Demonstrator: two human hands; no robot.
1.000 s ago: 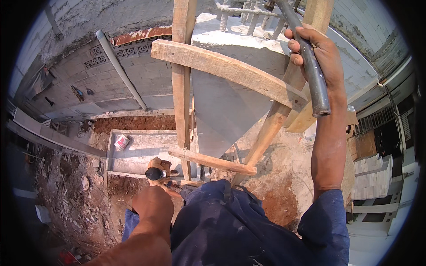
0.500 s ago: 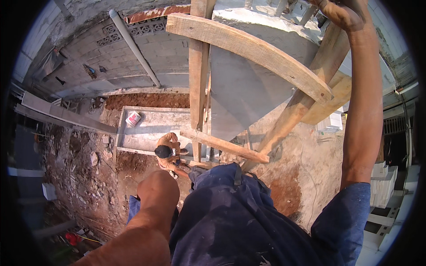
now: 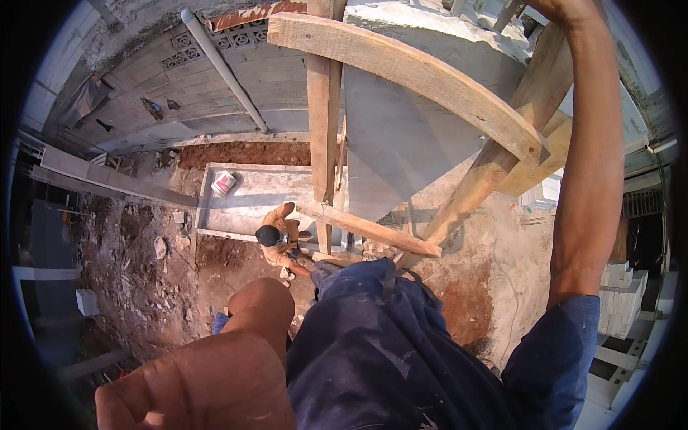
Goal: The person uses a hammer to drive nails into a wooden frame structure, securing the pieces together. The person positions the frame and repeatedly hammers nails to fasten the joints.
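My left hand (image 3: 197, 387) is large and close at the lower left, with its back toward me. Its partly visible fingers look curled; whatever they may hold is hidden. My right arm reaches up along the right side. The right hand (image 3: 566, 10) is cut off by the top edge, near the upper end of a slanting timber post (image 3: 494, 158), and its fingers do not show. In front of me a wooden beam (image 3: 408, 68) crosses that slanting post and an upright post (image 3: 324, 115). Lower down, a shorter wooden crosspiece (image 3: 380, 231) spans between the posts.
Far below, a person (image 3: 276, 236) in a tan top and dark cap crouches beside a shallow concrete basin (image 3: 251, 233) holding a red-and-white bag (image 3: 223, 183). Rubble covers the ground at left. A grey pipe (image 3: 226, 72) leans along the block wall. White blocks (image 3: 622, 301) are stacked at right.
My left hand has come further into view at the lower left. My right hand has slipped mostly beyond the top edge. The person below has shifted slightly; the scene has moved a little right.
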